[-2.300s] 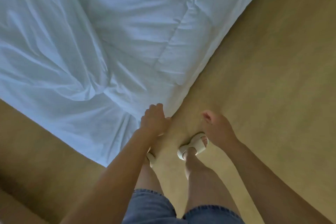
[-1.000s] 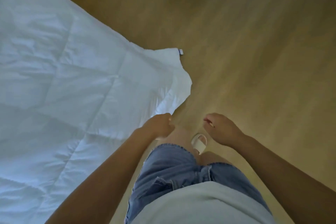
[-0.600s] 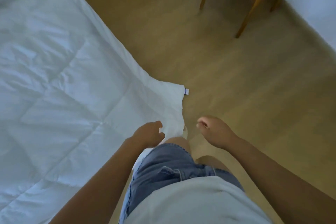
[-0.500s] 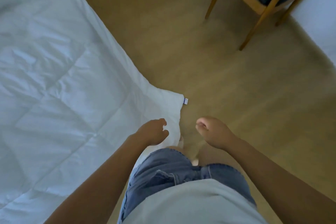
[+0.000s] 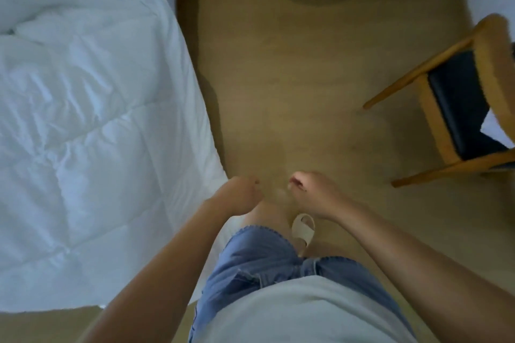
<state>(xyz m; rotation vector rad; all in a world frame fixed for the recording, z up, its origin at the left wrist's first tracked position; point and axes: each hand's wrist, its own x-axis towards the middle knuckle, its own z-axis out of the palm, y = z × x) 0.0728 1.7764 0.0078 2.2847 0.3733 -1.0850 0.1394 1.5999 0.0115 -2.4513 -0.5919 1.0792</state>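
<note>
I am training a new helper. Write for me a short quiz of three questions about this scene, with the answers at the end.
1. True or false: the white duvet lies on the person's left side.
2. Choose one: the seat of the wooden chair is A) dark, B) red, C) yellow.
3. Fill the gap: in the picture, the foot just below the right hand wears a pale ____.

Key: 1 true; 2 A; 3 sandal.
</note>
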